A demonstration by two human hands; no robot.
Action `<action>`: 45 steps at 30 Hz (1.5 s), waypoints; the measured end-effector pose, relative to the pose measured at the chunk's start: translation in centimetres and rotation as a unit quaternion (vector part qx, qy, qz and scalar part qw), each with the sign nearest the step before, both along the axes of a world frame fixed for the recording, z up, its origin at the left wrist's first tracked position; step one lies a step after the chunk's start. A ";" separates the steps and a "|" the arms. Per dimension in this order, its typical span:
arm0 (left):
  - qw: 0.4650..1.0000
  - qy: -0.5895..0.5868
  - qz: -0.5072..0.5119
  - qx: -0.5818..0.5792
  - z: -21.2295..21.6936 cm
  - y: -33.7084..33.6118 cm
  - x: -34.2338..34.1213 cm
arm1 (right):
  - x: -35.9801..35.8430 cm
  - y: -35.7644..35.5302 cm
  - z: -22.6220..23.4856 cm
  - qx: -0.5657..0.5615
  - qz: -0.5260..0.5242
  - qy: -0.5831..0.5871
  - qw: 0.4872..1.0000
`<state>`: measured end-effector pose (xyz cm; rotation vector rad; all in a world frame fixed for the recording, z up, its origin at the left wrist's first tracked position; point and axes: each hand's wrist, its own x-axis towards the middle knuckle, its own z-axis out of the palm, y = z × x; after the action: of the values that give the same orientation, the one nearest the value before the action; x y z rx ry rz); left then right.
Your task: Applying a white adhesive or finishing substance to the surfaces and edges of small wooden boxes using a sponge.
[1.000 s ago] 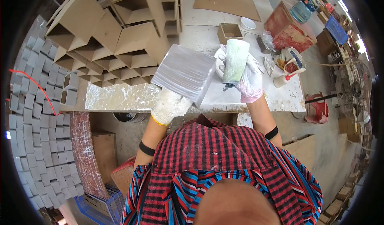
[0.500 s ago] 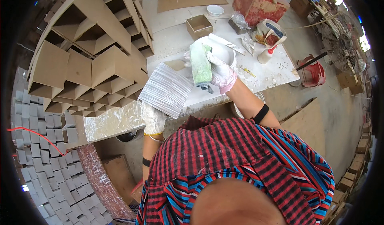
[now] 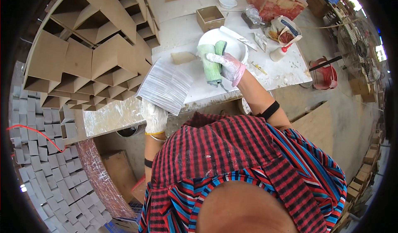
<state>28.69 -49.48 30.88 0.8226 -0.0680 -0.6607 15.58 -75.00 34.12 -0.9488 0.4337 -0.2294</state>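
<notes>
My left hand [image 3: 155,116], in a white knitted glove, holds a square, white-and-grey streaked panel [image 3: 166,86] from its lower left side. Most of its fingers are hidden behind the panel. My right hand [image 3: 230,67], in a pale, paint-smeared glove, is closed around a green fuzzy roll [image 3: 211,69], with a second green fold or roll beside it; the exact kind is unclear. The roll is upright, apart from the panel, and overlaps the near left rim of a white basin [image 3: 239,53]. A white flat-sided tool [image 3: 236,36] lies across the basin's far rim.
Brown box frames [image 3: 114,61] are stacked high at the left. On the white table [image 3: 286,73] stand an open brown box [image 3: 210,18], a small white bowl [image 3: 227,2], a red-capped bottle [image 3: 279,53] and a bag [image 3: 286,26]. A fan [image 3: 358,48] stands right.
The streaked panel and my left hand have shifted slightly left and down. My right hand has turned on the green roll, which now shows two parts side by side.
</notes>
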 end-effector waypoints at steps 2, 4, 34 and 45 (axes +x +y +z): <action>0.999 0.039 -0.010 -0.020 -1.3 0.0 0.6 | 0.1 0.7 0.1 0.096 0.021 -0.057 0.993; 1.000 0.009 -0.011 -0.016 -1.5 0.1 0.7 | 0.1 1.0 0.5 0.139 0.066 -0.072 0.985; 0.994 0.092 -0.024 -0.058 3.7 -1.2 -0.2 | 0.2 1.5 4.8 -0.042 0.028 -0.133 0.990; 0.997 0.026 -0.077 -0.019 5.7 -3.4 -0.6 | 4.6 6.1 9.3 -0.757 0.007 -0.174 0.630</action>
<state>28.04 -52.92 36.56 0.7672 -0.0969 -0.8232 20.17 -68.90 43.40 -2.5189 -0.2899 -0.8186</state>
